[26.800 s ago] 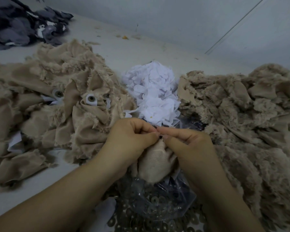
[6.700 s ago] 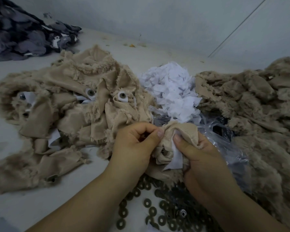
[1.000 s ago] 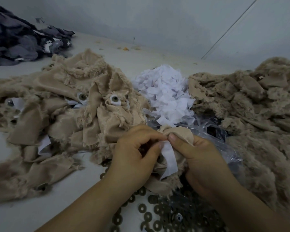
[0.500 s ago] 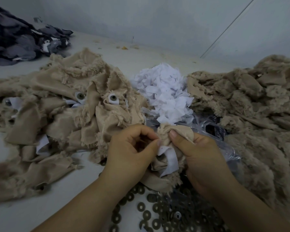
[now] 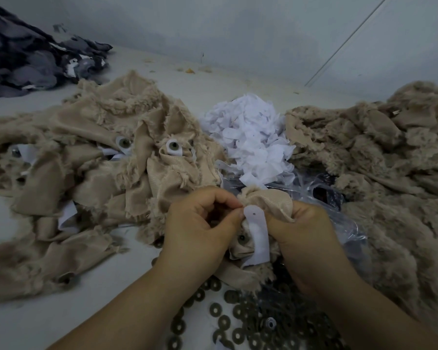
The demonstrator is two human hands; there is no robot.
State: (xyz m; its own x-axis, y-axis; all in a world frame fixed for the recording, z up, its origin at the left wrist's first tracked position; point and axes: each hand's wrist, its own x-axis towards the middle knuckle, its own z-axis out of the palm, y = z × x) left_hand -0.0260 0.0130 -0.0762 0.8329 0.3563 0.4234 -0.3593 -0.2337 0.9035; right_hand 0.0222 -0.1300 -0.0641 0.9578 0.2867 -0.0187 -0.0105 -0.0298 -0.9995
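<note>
Your left hand (image 5: 200,223) pinched the white strip (image 5: 258,233) onto the fur piece (image 5: 271,198) your right hand (image 5: 306,231) clutched; next, seemingly, a washer (image 5: 215,310) needed pressing on behind.

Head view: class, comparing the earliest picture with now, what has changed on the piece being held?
A white strip, absent at first, now hangs down the tan fur piece. The left hand pinches its top end; the right hand grips the piece. The white scrap pile and washers stayed put.

Pale work surface (image 5: 23,319) bore a tan plush heap (image 5: 99,137) left of the grip on the plush piece (image 5: 266,200). A second plush heap (image 5: 377,160) lay to the right, white scraps (image 5: 250,137) beyond, dark washers (image 5: 215,310) just nearer, and grey fabric (image 5: 23,59) far beyond-left.
</note>
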